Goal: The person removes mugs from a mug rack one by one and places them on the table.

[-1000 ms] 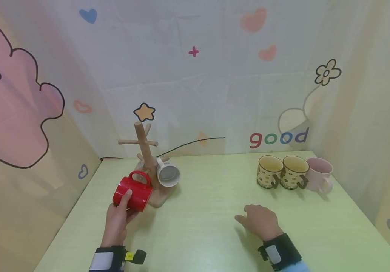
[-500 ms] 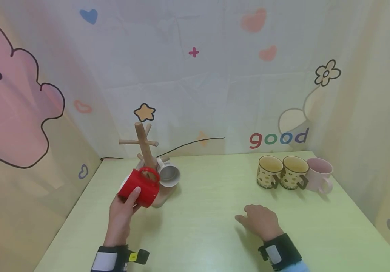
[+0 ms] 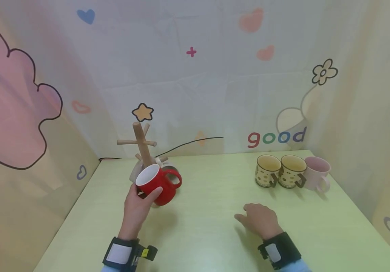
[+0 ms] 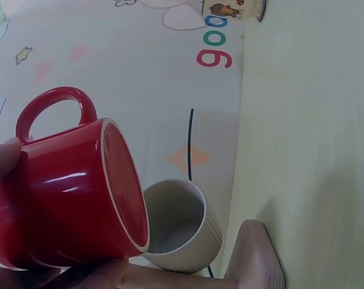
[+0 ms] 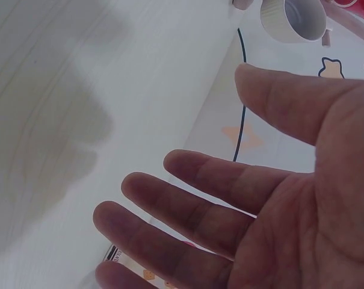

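Note:
My left hand (image 3: 137, 206) grips a red mug (image 3: 162, 189) with a white inside, held tilted above the table in front of a wooden mug tree (image 3: 142, 145). Its handle points right, and in the left wrist view the red mug's base (image 4: 126, 180) faces the camera. Behind it, a white mug (image 3: 171, 169) hangs low on the tree, partly covered by the red one. Another pale mug (image 3: 135, 172) shows at the tree's left side, mostly hidden. My right hand (image 3: 259, 220) hovers over the table with fingers relaxed and spread, holding nothing, as the right wrist view confirms.
At the back right of the table (image 3: 211, 211) stand two patterned yellow mugs (image 3: 267, 172) (image 3: 291, 172) and a pink mug (image 3: 315, 175), side by side. Upper pegs (image 3: 127, 142) of the tree carry no mug. A printed cloth (image 3: 195, 94) closes off the back.
My left hand has moved right with the red mug and turned it, so its white inside now shows and its handle points right. The right hand has stayed in place.

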